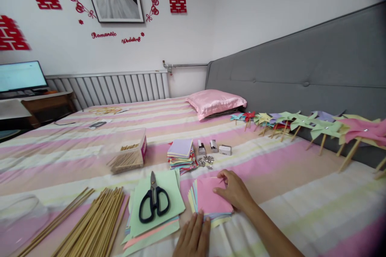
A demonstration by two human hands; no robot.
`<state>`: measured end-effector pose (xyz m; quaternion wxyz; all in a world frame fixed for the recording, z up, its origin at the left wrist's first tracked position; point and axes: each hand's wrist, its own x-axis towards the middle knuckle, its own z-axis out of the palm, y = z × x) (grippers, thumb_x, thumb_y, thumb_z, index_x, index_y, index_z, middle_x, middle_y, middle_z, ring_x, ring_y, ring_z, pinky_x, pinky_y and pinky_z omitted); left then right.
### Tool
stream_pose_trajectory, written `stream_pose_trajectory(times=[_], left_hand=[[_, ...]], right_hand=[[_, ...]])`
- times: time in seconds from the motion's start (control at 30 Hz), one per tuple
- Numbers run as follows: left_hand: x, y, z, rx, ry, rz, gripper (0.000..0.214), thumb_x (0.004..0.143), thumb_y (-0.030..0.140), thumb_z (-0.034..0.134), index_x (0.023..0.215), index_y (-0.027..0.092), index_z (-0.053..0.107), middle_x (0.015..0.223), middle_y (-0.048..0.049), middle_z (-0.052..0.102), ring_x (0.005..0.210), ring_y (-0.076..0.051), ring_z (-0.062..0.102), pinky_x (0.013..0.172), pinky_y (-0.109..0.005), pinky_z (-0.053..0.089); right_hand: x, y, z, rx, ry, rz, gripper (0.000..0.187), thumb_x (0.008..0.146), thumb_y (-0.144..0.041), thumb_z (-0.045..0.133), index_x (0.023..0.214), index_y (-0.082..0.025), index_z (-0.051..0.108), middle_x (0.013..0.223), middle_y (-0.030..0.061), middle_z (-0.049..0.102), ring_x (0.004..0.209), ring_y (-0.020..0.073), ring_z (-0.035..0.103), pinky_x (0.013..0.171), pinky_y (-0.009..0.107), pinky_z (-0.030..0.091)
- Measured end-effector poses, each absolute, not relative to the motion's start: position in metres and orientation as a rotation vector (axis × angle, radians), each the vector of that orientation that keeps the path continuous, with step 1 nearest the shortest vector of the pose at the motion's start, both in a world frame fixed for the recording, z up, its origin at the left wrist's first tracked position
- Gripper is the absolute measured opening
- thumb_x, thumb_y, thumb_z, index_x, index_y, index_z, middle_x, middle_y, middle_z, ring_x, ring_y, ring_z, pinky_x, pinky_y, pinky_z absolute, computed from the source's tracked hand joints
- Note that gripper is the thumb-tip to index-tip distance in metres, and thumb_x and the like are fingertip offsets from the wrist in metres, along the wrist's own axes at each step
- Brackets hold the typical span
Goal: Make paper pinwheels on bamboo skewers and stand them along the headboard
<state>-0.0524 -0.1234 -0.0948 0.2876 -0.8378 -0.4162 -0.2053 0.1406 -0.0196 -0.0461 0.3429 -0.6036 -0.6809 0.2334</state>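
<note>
Paper stack [211, 198] on bed [301, 198], pink sheet [208, 192] topmost, right of scissors [155, 196] lying on green paper [175, 194]. Left hand [193, 236] flat, fingers straight, at stack's near-left corner. Right hand [234, 188] loosely curved, thumb and fingers apart, at sheet's right side.

Right hand [233, 190]: rested on pink paper [208, 194]
Left hand [193, 235]: touched its near-left corner
Pinwheels [325, 128]: lined the bed's [271, 176] right edge

Left hand [193, 236] flat, right hand [235, 190] curled
</note>
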Motion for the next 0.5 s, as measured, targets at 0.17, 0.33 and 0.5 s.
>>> stream_pose_trajectory(times=[0.17,0.33,0.5], left_hand=[[-0.056,-0.123,-0.095,-2.298,-1.097,-0.569,0.061,0.079,0.054,0.04,0.128,0.018,0.041,0.115,-0.0069,0.063,0.104,-0.019,0.057,0.082,-0.027,0.044],[-0.06,-0.123,-0.089,-2.327,-1.063,-0.472,0.059,0.081,0.052,0.038,0.129,0.017,0.041,0.117,-0.0066,0.062,0.105,-0.018,0.057,0.08,-0.024,0.046],[-0.05,-0.125,-0.102,-2.251,-1.207,-0.6,0.053,0.081,0.054,0.036,0.116,0.019,0.054,0.116,-0.0067,0.063,0.105,-0.02,0.057,0.084,-0.029,0.043]], right_hand=[[0.138,-0.021,-0.043,-1.539,-1.758,0.603,0.026,0.057,-0.021,0.065,0.082,-0.02,0.056,0.085,0.0029,0.058,0.076,0.0185,0.057,0.069,0.028,0.044],[0.139,-0.023,-0.037,-1.523,-1.743,0.57,0.017,0.059,-0.016,0.06,0.075,-0.021,0.059,0.081,0.0027,0.062,0.078,0.0201,0.058,0.071,0.029,0.044],[0.14,-0.026,-0.03,-1.496,-1.723,0.587,0.011,0.067,-0.018,0.05,0.069,-0.022,0.06,0.073,0.0009,0.066,0.072,0.019,0.061,0.067,0.027,0.045]])
